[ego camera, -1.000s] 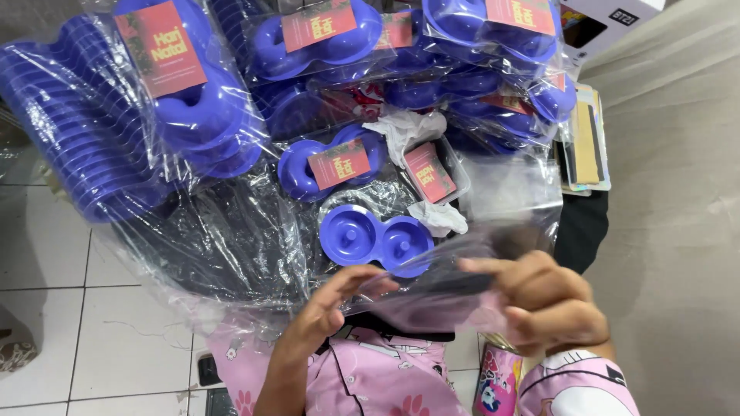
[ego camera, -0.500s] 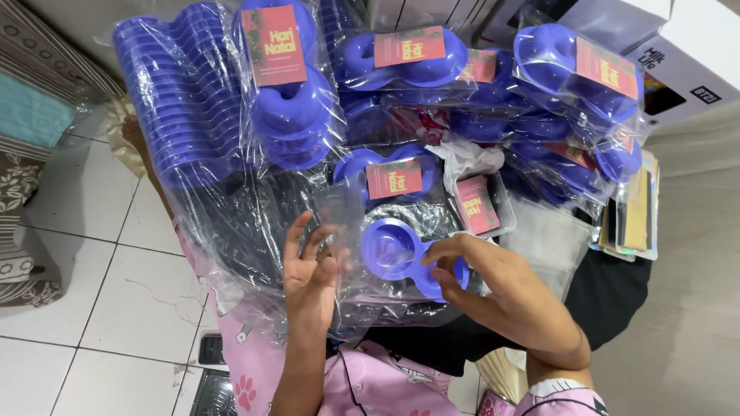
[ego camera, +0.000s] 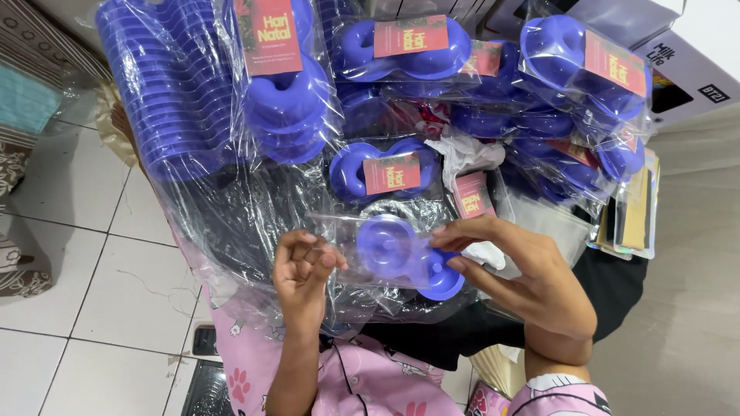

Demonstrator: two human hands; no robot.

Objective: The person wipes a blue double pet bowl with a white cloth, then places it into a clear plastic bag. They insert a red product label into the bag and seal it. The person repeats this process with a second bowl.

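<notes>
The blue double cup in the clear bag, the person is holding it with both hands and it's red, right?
Not quite. The double cup is blue, not red, as the head view shows. The rest holds: it sits in a clear bag, held between the left hand and the right hand. Only the small cards on the packed ones behind are red.

The blue double cup point(ego camera: 408, 254) looks like smooth, glossy plastic. It sits inside a thin clear bag point(ego camera: 351, 235) of crinkly, shiny film. The stacked blue cups point(ego camera: 173, 100) at upper left are the same glossy plastic under wrinkled clear wrap. The red tags point(ego camera: 391, 172) look like matt paper card. The floor point(ego camera: 85, 254) is pale glazed tile, slightly scuffed. The pink clothing point(ego camera: 370, 381) is soft matt cloth.
</notes>
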